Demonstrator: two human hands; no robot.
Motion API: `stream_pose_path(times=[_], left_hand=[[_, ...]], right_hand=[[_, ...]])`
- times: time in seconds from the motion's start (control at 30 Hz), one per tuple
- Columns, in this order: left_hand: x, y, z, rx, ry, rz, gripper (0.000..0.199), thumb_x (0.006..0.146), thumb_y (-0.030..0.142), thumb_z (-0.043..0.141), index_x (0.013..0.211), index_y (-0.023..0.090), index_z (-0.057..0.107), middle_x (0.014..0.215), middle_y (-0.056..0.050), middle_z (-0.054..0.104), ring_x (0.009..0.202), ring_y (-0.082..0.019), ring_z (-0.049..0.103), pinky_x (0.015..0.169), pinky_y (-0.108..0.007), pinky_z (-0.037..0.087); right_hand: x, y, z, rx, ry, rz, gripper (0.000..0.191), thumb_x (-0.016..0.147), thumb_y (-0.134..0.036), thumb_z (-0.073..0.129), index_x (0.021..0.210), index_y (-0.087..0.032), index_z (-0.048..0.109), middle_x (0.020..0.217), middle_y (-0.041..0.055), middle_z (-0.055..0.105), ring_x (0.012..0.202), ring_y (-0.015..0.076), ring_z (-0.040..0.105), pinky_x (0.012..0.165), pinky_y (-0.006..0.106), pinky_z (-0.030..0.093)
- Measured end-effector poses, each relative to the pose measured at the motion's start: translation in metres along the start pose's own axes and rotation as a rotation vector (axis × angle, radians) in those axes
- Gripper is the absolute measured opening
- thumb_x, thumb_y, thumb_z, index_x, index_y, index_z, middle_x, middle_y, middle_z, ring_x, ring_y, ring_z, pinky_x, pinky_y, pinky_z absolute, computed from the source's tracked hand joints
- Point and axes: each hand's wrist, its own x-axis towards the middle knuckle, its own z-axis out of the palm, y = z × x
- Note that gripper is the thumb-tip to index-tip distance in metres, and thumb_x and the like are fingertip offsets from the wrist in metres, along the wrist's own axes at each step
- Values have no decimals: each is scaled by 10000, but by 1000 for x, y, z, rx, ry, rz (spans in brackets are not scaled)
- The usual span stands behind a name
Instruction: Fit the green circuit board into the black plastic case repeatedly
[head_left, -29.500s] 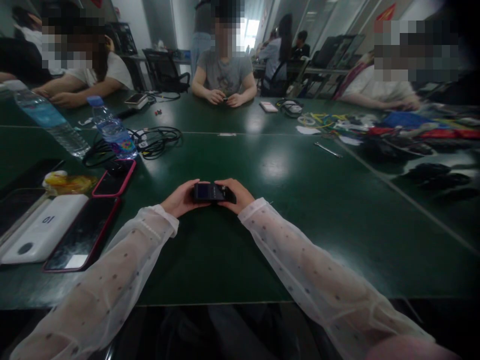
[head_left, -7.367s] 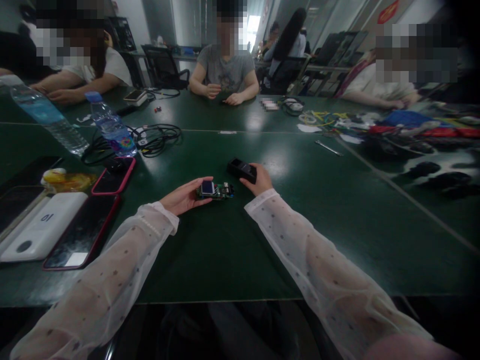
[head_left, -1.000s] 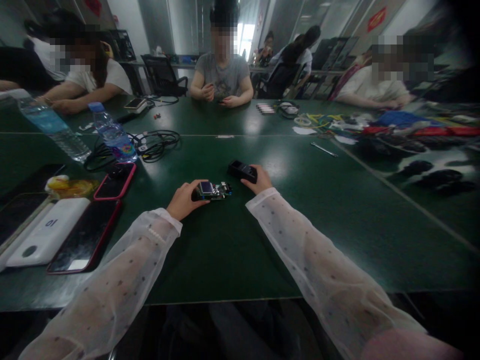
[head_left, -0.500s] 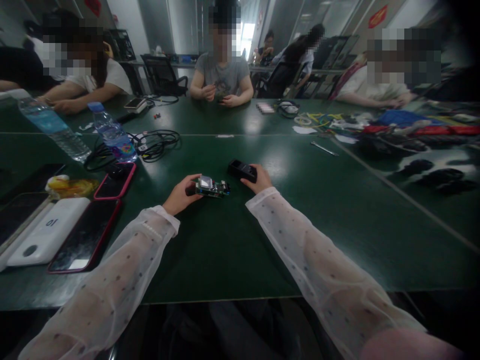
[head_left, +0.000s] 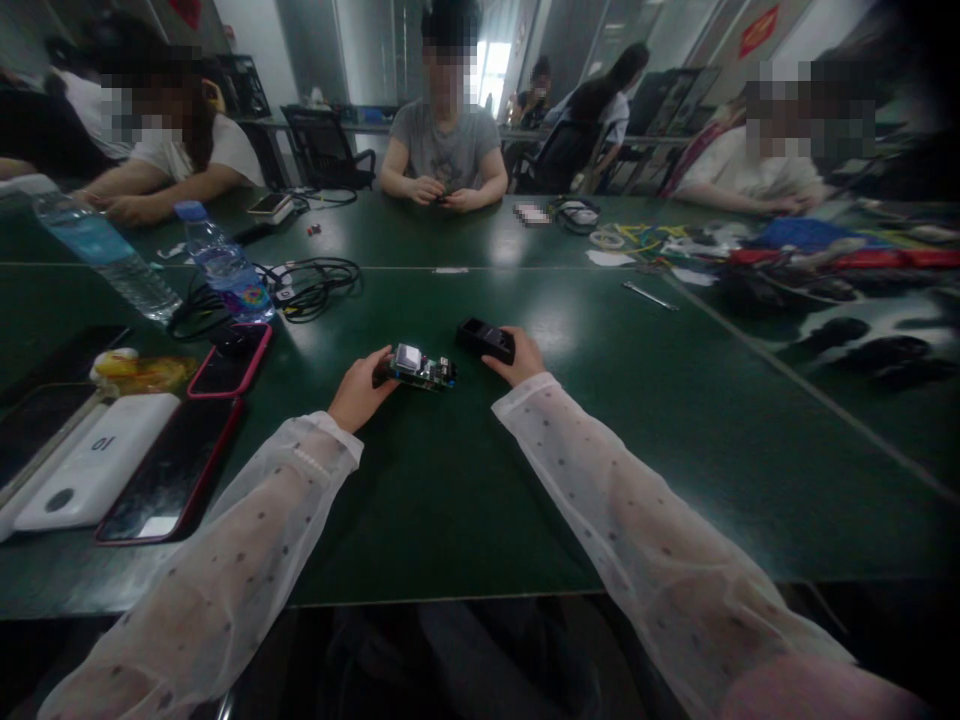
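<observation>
Near the middle of the green table, my left hand [head_left: 361, 388] is closed on the left end of a circuit board [head_left: 426, 371]. The board has a small pale screen-like block on top and connectors at its right end. To its right, my right hand [head_left: 523, 357] grips the right end of a black plastic case [head_left: 482, 338], thumb in front and the other fingers behind. The case is hollow-looking with a rectangular opening on its upper face. A small gap separates board and case. The fingertips behind both things are hidden.
Left of my arm lie a red-edged phone [head_left: 171, 470], a white power bank [head_left: 97, 462] and a pink-cased phone [head_left: 231, 362]. A water bottle [head_left: 225, 265] stands by black cables [head_left: 322, 288]. A wrench [head_left: 650, 296] lies right. A co-worker [head_left: 442, 150] sits opposite.
My left hand has shifted slightly and the circuit board has tilted a little in it. The right hand and case stay put. Across the table, the co-worker's hands have come together.
</observation>
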Motion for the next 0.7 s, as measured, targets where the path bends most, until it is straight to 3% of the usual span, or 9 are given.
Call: stream_pose_path(times=[0.17,0.37,0.53,0.7], left_hand=[[2,-3,0,186,-41,113,317,921,248,530,1220,173,606,1384,-102,551,1256,-248,488,1069,-491,374],[-1,1,2,332,-135,65,338,980,313,378,1150,191,643,1491,-80,440,1303,-312,417,1007,-550,405],[-6,8,3,371,-123,45,435,1003,336,290,1389,219,454,1524,-82,392,1346,-307,376,1024,-549,381],[-9,10,4,418,-139,64,471,994,339,312,1451,243,368,1536,-70,375,1384,-296,345,1105,-534,293]], right_hand=[[1,-2,0,-12,-14,16,601,712,-396,697,1243,-213,483,1228,139,585,1132,367,543,936,557,458],[-1,-5,-3,-7,-11,21,588,712,-386,701,1236,-228,487,1219,131,592,1126,366,549,936,562,461],[-1,-6,-2,-5,-8,23,587,712,-380,705,1235,-223,490,1234,140,589,1132,370,546,930,567,463],[0,-4,-1,3,-4,10,578,710,-378,699,1232,-250,488,1218,126,594,1123,379,549,913,591,460]])
